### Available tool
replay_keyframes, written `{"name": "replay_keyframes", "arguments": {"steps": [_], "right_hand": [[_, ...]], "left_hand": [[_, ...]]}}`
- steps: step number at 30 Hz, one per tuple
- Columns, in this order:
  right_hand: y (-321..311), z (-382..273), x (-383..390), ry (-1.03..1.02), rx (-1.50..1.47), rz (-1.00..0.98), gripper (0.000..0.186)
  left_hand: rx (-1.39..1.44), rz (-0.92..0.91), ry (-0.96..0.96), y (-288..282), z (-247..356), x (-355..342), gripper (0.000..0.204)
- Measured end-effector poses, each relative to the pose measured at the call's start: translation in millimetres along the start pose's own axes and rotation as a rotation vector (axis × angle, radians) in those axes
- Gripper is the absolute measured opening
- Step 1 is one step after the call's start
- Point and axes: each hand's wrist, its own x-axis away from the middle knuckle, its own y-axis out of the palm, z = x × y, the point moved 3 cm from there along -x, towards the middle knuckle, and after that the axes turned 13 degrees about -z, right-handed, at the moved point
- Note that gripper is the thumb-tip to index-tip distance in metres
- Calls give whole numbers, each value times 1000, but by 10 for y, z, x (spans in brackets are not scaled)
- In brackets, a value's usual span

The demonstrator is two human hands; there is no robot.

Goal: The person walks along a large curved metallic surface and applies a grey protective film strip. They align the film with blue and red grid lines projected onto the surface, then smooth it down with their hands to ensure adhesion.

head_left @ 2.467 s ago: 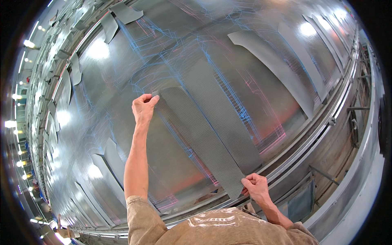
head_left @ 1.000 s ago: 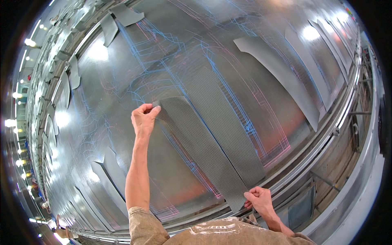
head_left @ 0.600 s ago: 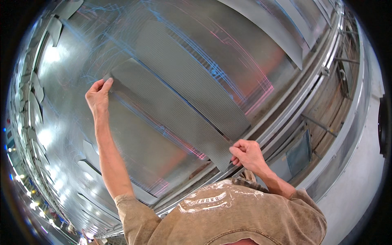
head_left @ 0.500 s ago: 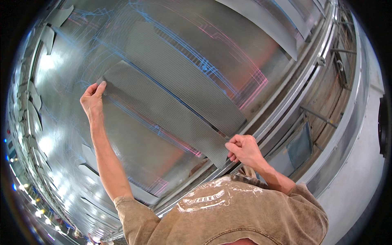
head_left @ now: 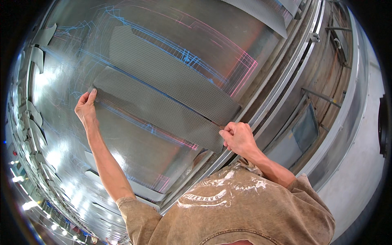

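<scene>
A long grey strip with a fine woven grid [head_left: 159, 108] stretches between my two hands over a shiny metal surface. My left hand [head_left: 86, 107] pinches its far left corner between thumb and fingers. At the near right end, my right hand [head_left: 239, 139] is closed at the strip's upper corner, its fingertips curled under. A second grey woven strip [head_left: 175, 69] lies flat alongside, with a narrow gap and a blue line between the two. Whether the held strip rests fully on the metal, I cannot tell.
Blue lines [head_left: 188, 57] and pink lines [head_left: 245, 69] mark the metal surface [head_left: 134, 134]. Another grey strip [head_left: 261, 16] lies at the top right. Metal rails [head_left: 281, 81] run along the near right edge, beside a recessed frame. Several curved tabs [head_left: 36, 59] line the left rim.
My view has shifted, so the scene sits further left and up. The held strip's right end now lies closer to the second strip. Both hands keep their hold on it.
</scene>
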Motion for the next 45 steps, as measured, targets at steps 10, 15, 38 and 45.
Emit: {"name": "replay_keyframes", "arguments": {"steps": [10,15,38,45], "right_hand": [[50,38,-36,-104,184,86,22],[56,47,-40,-65,139,74,22],[95,-67,-1,-57,115,36,24],[53,-37,16,-109,121,39,22]], "left_hand": [[-12,-10,88,21,83,61,39],[-16,21,67,41,101,64,40],[-73,35,51,-3,-66,-16,38],[-72,20,71,46,49,11,37]]}}
